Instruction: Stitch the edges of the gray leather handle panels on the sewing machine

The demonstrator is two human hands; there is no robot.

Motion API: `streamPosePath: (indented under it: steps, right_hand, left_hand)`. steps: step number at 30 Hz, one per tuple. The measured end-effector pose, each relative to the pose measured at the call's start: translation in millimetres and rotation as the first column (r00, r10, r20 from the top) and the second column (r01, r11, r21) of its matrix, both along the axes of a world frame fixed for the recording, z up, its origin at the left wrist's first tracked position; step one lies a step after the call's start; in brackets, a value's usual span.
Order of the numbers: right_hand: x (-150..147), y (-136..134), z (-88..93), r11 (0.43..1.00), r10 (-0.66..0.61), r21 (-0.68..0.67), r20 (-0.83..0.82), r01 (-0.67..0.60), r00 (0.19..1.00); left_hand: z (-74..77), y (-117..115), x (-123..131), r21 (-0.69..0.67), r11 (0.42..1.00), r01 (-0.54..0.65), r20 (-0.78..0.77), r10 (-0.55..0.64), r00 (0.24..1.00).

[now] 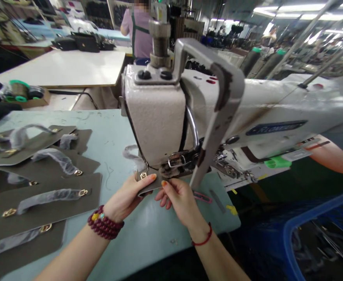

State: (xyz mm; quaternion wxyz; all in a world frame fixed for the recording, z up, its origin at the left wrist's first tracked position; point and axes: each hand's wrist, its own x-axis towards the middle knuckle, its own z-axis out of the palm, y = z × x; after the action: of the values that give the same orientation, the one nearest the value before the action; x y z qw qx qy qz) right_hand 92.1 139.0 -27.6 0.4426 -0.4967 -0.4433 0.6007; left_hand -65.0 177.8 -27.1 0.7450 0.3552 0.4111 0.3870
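Observation:
A dark grey bag panel with gold hardware lies under the head of a white sewing machine. My left hand pinches the panel's left side, thumb on top beside the gold fitting and fingers underneath. At the panel's right edge, my right hand holds it between thumb and forefinger, its other fingers curled below. The plastic-wrapped handle of this panel shows behind the machine head. Most of the panel is hidden by the machine.
Several grey panels with plastic-wrapped handles lie overlapped on the left of the pale table. Pink-handled snips rest near my right hand. A blue basket stands at lower right. Another person is beyond the machine, near a white table.

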Motion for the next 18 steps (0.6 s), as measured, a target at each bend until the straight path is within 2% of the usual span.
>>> streamPosePath:
  steps: [4,7,11,18]
  right_hand:
    - [-0.2,-1.1,1.0,1.000,-0.006,-0.023,-0.002,0.006,1.000]
    - [0.1,-0.6,-2.5,1.000,-0.006,-0.024,0.011,0.006,1.000]
    - [-1.4,-0.5,-5.8,0.999,-0.036,-0.021,-0.013,0.036,0.999]
    - [-12.6,-0.6,-8.2,0.988,-0.145,-0.056,-0.015,0.144,0.989]
  left_hand:
    - [-1.6,4.6,-10.4,-0.130,0.983,0.132,-0.082,-0.143,0.986]
    - [-0.9,10.7,-14.7,-0.104,0.972,0.211,-0.162,-0.226,0.961]
    - [3.0,13.3,-15.5,-0.012,0.979,0.204,-0.183,-0.202,0.962]
    - [3.7,16.6,-15.1,-0.012,0.985,0.172,-0.185,-0.172,0.968]
